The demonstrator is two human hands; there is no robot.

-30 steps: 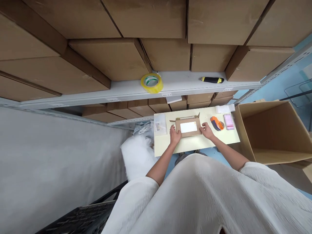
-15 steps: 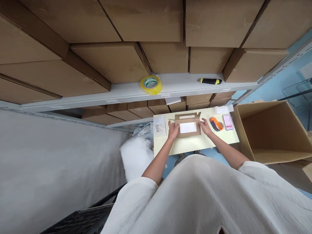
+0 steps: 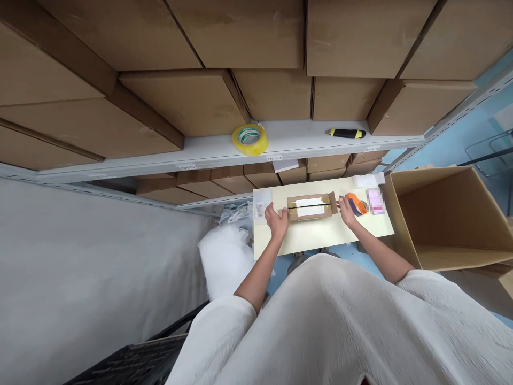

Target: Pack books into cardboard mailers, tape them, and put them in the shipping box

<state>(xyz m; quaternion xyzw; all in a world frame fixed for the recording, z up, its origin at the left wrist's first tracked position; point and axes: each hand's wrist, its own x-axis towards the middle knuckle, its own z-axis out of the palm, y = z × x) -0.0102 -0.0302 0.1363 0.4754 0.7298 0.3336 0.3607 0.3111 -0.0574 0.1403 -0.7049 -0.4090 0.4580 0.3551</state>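
A small cardboard box (image 3: 294,214) lies on the cream table, its two long top flaps folded in with a thin dark gap between them. A white label (image 3: 309,207) shows on both sides of that gap. At the two ends short flaps stand outward. My left hand (image 3: 277,220) is at the left end flap, fingers apart and thumb by the cardboard. Beside the right end flap is my right hand (image 3: 346,211), its fingers stretched toward the flap and gripping nothing visible. An orange tape dispenser (image 3: 356,203) lies just right of that hand.
The cream table (image 3: 296,245) stands below a grey shelf (image 3: 288,133) of cartons. On the shelf lie a yellow tape roll (image 3: 250,139) and a utility knife (image 3: 346,133). A large open carton (image 3: 452,214) stands at right; white packing material (image 3: 224,259) is at left.
The box's long top flaps have folded down and inward, bringing the label's halves together. Both hands have moved outward from the flaps to the box's ends, and their fingers have opened.
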